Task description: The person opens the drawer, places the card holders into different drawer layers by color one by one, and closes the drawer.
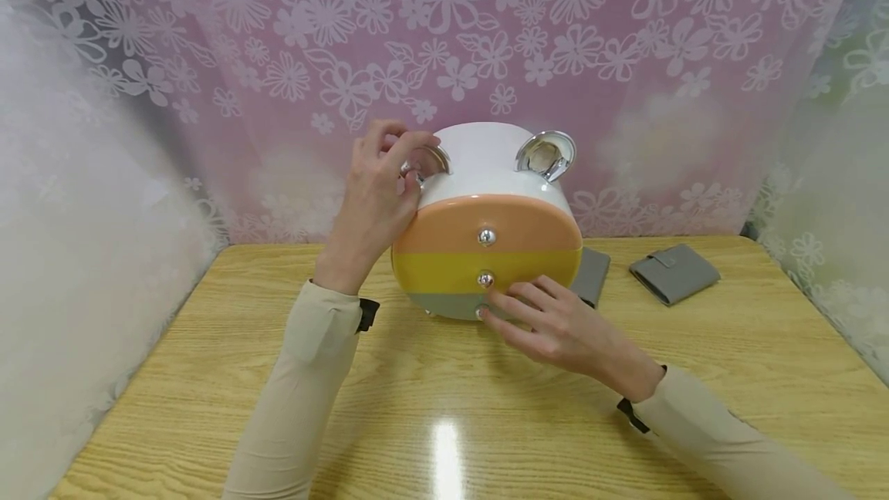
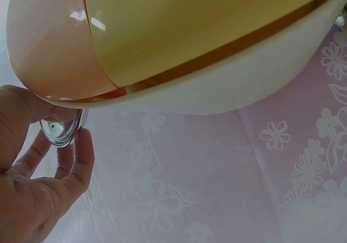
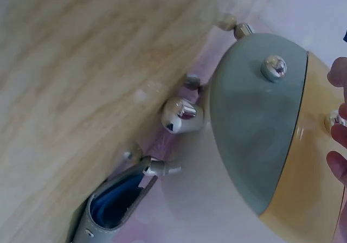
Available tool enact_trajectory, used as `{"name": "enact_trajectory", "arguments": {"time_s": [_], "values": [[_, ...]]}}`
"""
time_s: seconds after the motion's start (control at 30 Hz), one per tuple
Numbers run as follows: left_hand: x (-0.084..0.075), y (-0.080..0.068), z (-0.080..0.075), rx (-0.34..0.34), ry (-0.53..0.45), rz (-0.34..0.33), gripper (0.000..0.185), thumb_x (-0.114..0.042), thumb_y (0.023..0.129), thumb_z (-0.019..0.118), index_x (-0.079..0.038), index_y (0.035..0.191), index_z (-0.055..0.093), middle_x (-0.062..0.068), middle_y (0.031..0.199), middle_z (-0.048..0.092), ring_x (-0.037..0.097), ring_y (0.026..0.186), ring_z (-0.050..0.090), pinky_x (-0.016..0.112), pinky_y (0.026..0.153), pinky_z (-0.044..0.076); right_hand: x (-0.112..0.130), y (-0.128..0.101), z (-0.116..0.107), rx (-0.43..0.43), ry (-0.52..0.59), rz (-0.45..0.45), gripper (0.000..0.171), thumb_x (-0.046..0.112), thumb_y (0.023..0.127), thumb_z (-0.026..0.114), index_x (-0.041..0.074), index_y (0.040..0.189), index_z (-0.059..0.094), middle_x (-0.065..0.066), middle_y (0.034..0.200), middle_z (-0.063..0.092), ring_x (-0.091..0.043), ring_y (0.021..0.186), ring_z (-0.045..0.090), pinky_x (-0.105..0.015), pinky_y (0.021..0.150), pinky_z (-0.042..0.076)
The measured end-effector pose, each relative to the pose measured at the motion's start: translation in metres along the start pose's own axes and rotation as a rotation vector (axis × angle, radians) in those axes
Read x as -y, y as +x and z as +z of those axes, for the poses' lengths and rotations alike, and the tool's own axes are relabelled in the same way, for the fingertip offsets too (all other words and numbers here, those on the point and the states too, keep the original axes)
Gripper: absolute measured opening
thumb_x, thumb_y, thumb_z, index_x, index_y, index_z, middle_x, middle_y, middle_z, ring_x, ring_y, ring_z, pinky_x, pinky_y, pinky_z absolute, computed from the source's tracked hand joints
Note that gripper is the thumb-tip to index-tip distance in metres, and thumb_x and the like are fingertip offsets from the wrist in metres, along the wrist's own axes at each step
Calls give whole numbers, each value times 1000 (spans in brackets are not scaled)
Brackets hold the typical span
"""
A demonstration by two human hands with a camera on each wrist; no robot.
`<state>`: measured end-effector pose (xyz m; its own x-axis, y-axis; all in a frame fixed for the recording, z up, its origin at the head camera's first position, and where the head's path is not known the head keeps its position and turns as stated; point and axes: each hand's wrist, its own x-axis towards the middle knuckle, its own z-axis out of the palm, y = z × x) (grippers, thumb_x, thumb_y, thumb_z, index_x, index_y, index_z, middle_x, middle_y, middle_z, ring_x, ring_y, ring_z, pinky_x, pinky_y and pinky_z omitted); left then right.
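Note:
A small rounded drawer box stands on the table, tilted back. It has a white shell and orange, yellow and green drawer fronts, each with a silver knob. My left hand grips the chrome ear at its left; in the left wrist view the thumb and fingers lie around that ear. The other chrome ear is untouched. My right hand is at the lower front, its fingers loosely spread by the yellow drawer's knob and the green drawer's knob. The right wrist view shows nothing on the green one.
A grey wallet lies to the right on the wooden table. Another grey wallet is partly hidden behind the box. Flowered pink curtain hangs behind the table, with pale curtains at both sides.

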<state>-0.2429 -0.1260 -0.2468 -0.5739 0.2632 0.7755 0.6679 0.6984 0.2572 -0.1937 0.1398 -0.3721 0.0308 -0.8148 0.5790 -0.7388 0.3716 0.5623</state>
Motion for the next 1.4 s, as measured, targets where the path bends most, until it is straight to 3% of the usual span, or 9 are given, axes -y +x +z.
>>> {"name": "enact_trajectory", "arguments": {"time_s": [0.37,0.7,1.1,1.4], "values": [[0,0,1,-7,-7,-10,41,9,88,59,-13,120,69,15,122,54,34,105,55,46,95,40,9,-4,10,94,-7,-71,48,2,111,27,16,117,72,-2,117,70,-17,90,64,-28,74,52],[0,-1,2,-10,-9,-4,39,9,89,59,-12,119,69,16,121,53,34,106,54,45,95,40,9,-1,20,164,-59,-125,49,3,111,23,16,117,70,-1,113,66,-17,85,58,-29,72,49],[1,-1,3,-20,-15,4,40,10,88,57,-12,119,70,15,119,53,32,103,53,46,93,40,13,3,31,240,-143,-142,54,2,111,19,16,113,71,-2,113,67,-17,87,63,-28,71,52],[1,0,3,-24,-20,7,41,12,87,58,-11,119,70,16,120,53,34,102,53,46,93,40,17,10,37,239,-176,-145,54,2,110,19,12,96,70,-5,103,65,-18,86,61,-27,70,51]]}}
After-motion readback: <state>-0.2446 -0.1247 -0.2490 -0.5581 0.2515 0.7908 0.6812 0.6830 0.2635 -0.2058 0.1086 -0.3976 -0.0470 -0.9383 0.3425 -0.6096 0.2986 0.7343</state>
